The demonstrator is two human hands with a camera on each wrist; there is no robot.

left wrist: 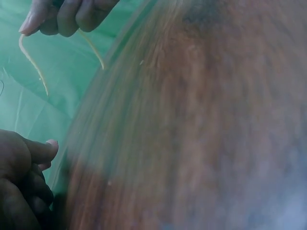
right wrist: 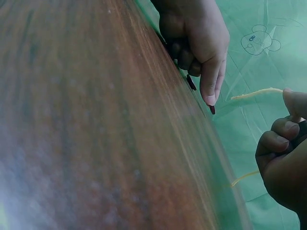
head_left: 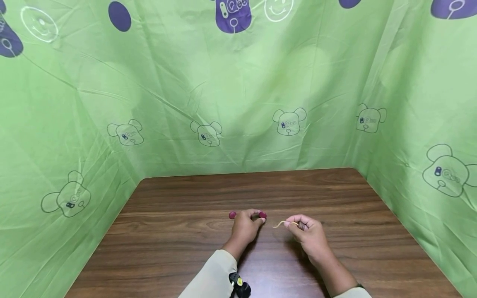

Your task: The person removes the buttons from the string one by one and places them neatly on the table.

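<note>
Between its thumb and index finger, my left hand (head_left: 244, 227) pinches a small dark red disc (head_left: 262, 215), which looks like a button. A second dark red disc (head_left: 232, 215) lies on the table just left of that hand. Over to the right, my right hand (head_left: 310, 238) holds a thin yellow string (head_left: 280, 223) by thumb and index finger. One free end of the string points toward the disc, a short gap away. In the right wrist view the other string end (right wrist: 244, 177) hangs below the curled fingers. The left wrist view hides the held disc.
Both hands are over a brown wood-grain table (head_left: 179, 244). Green fabric (head_left: 246, 153) with bear prints encloses its back and sides. A small black device (head_left: 241, 286) is strapped at the left sleeve (head_left: 212, 275).
</note>
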